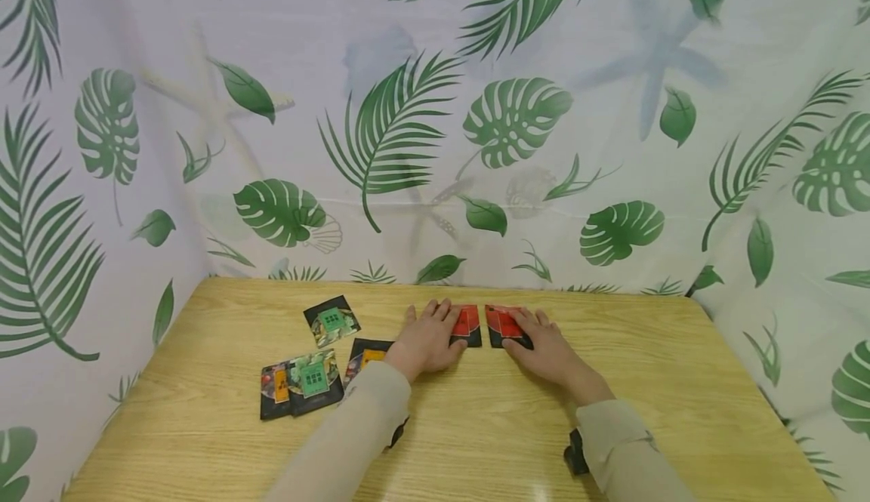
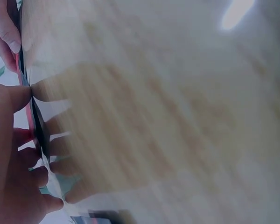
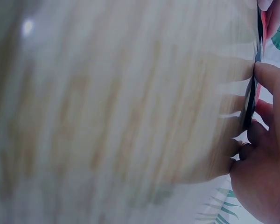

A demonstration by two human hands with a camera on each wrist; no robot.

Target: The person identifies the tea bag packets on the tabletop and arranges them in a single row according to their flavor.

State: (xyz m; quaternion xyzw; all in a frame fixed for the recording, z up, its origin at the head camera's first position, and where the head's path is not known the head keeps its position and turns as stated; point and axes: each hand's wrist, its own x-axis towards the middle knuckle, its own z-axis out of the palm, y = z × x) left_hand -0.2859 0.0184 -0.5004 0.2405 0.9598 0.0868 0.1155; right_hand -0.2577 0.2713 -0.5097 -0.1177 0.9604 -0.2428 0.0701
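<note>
Two flat red-and-black packets lie side by side on the wooden table, a narrow gap between them. My left hand (image 1: 428, 341) rests on the left red packet (image 1: 470, 325), covering its left part, with fingers spread. Over the right part of the other red packet (image 1: 498, 324) lies my right hand (image 1: 549, 352), its thumb at the packet's lower edge. In the left wrist view the left thumb and fingertips (image 2: 22, 98) touch down along the packet's edge. The right wrist view likewise has the right thumb (image 3: 267, 74) on the thin packet (image 3: 250, 105) at table level.
Left of my hands, a green-labelled packet (image 1: 331, 319) lies towards the back of the table (image 1: 489, 426). Nearer, another green-labelled packet (image 1: 316, 383) overlaps an orange-labelled one (image 1: 274, 392). A second orange-labelled packet (image 1: 363, 352) is partly hidden by my left arm. Leaf-print cloth (image 1: 421, 238) surrounds the table.
</note>
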